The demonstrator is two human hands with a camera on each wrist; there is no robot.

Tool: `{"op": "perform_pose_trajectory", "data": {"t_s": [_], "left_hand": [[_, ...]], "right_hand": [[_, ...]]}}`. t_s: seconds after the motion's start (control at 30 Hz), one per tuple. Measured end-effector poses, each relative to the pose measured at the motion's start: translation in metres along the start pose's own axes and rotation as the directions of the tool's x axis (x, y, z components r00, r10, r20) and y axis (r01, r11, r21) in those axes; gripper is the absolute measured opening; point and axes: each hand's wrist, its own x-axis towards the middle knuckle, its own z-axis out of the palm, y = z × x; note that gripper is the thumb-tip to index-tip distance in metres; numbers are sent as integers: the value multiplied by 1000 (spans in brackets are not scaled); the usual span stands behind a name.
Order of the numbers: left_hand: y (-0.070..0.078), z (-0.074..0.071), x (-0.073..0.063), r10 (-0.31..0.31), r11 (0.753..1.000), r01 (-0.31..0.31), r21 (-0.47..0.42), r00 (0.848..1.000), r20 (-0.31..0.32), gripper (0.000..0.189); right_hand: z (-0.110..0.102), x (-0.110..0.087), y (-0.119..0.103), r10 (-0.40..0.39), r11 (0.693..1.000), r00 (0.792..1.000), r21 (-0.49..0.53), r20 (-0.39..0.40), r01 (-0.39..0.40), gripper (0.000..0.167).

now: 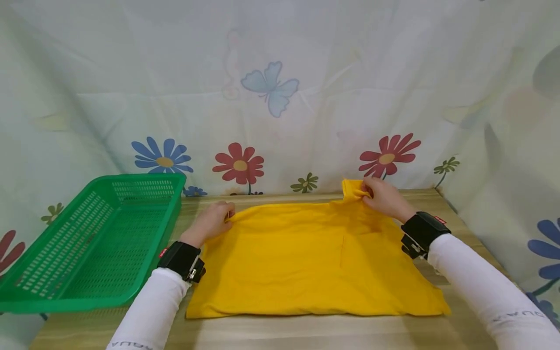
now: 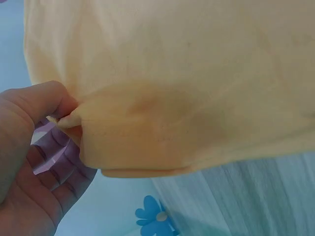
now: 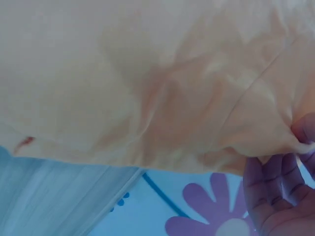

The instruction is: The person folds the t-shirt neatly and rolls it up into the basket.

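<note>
Yellow cloth [image 1: 271,272] spread on wood-grain table [image 1: 271,335], far edge raised at right. Left hand [image 1: 210,222] pinches far left corner between thumb and finger, other fingers loosely bent. Right hand [image 1: 387,197] pinches far edge toward right, fingers closed on fabric, small flap beside fingertips. Green basket [image 1: 70,305] at left, apart from cloth. Flowered curtain [image 1: 323,136] behind.

Right fingers [image 3: 255,187] cropped at right wrist view's edge; cloth [image 3: 74,88] likewise.
</note>
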Motion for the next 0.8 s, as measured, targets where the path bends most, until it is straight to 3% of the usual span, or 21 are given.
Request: {"op": "perform_pose_trajectory", "data": {"t_s": [0.1, 0.43, 0.8], "left_hand": [[4, -2, -7, 42, 999, -42, 21, 999, -21, 18], [17, -9, -31, 77, 996, -77, 39, 997, 1, 20], [15, -5, -55, 161, 984, -162, 79, 987, 14, 23]], "right_hand": [[-5, -17, -8, 3, 1000, 1000, -3, -8, -3, 20], [-5, -64, -29, 34, 999, 999, -4, -8, -34, 24], [9, -119, -42, 47, 999, 999, -28, 24, -46, 27]]}}
